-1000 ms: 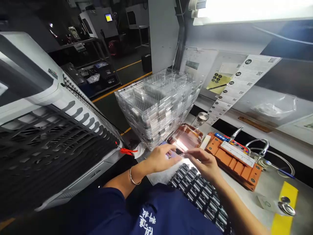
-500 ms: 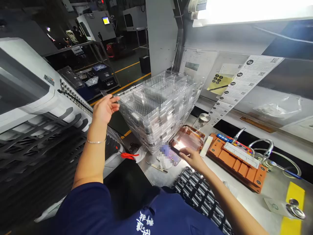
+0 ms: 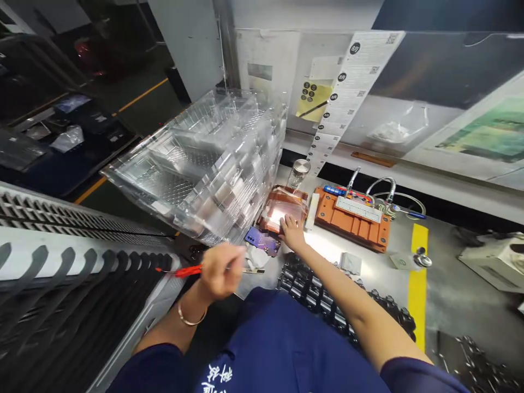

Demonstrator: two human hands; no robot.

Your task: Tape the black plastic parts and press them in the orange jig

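My left hand (image 3: 223, 268) is smeared by motion in front of my chest. Its fingers look curled, but I cannot make out anything in them. Beside it are red-handled pliers or cutters (image 3: 186, 271). My right hand (image 3: 293, 233) lies with fingers spread at the near edge of a copper-coloured shallow box (image 3: 272, 218) with clear plastic on it. A purple phone (image 3: 254, 236), partly blurred out, rests just left of that hand. Crumpled white material (image 3: 257, 255) and a thin labelled strip (image 3: 254, 271) lie nearer to me.
A wrapped stack of clear plastic trays (image 3: 229, 191) stands left of the box. To the right are a lidded glass jar (image 3: 299, 172), an orange fixture (image 3: 352, 221) with hoses, and rows of black cylindrical parts (image 3: 307, 284). A slatted machine side (image 3: 82, 273) borders the left.
My left hand has come down and back from the tray stack's left corner. My right hand has shifted from beside the phone onto the copper-coloured box, its fingers spreading. The view has turned right.
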